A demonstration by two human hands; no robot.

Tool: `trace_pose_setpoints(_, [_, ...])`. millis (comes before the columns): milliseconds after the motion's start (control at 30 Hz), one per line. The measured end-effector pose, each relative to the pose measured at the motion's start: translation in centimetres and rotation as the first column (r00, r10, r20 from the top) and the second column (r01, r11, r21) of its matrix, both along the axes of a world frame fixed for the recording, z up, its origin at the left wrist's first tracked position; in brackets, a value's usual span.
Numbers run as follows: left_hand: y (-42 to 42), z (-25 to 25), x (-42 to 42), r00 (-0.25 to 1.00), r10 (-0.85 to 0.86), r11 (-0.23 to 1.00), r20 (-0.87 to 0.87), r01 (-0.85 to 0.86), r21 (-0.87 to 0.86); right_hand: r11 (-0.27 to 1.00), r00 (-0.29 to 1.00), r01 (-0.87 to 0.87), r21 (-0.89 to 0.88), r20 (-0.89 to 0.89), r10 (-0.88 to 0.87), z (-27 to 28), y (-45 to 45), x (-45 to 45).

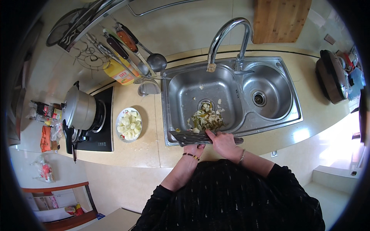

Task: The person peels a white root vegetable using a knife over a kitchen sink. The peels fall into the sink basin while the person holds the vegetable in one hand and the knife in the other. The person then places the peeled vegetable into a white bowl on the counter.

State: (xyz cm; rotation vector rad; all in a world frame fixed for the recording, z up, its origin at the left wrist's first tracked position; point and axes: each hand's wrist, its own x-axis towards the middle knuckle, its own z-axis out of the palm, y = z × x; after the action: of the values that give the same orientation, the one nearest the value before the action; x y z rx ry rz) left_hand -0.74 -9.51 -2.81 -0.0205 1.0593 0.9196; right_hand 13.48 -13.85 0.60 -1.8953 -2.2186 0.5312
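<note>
My right hand (224, 144) grips a broad, dark-bladed kitchen knife (194, 138), probably a cleaver, near where its handle (238, 141) begins. The blade points left over the front rim of the sink. Below the blade is my left hand (194, 149), with its fingers mostly hidden; whether it holds anything does not show. Just beyond the blade, a pile of pale vegetable scraps and yellowish-green peelings (209, 118) lies in the large sink basin (185, 86), partly over the drain. Left of the sink, a white bowl (129, 141) holds pale, peeled chunks (129, 125).
A chrome faucet (229, 30) arches over the large basin, beside a round basin (267, 83). Ladles and knives hang at the back left before a yellow oil bottle (117, 70). A pressure cooker (82, 108) stands on the black cooktop (104, 138). A brown appliance (331, 76) sits far right.
</note>
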Motion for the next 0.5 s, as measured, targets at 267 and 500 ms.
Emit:
trace_pose_setpoints(267, [0.4, 2.0, -0.8, 0.99, -0.118, 0.992, 0.075, 0.114, 0.049, 0.972, 0.976, 0.212, -0.098, -0.035, -0.216, -1.4, 1.1, 2.9])
trace_pose_setpoints(500, [0.7, -1.6, -2.1, 0.963, -0.007, 1.0, 0.27, 0.005, 0.007, 0.981, 0.996, -0.073, 0.179, -0.044, 0.082, 0.6, -1.1, 0.0])
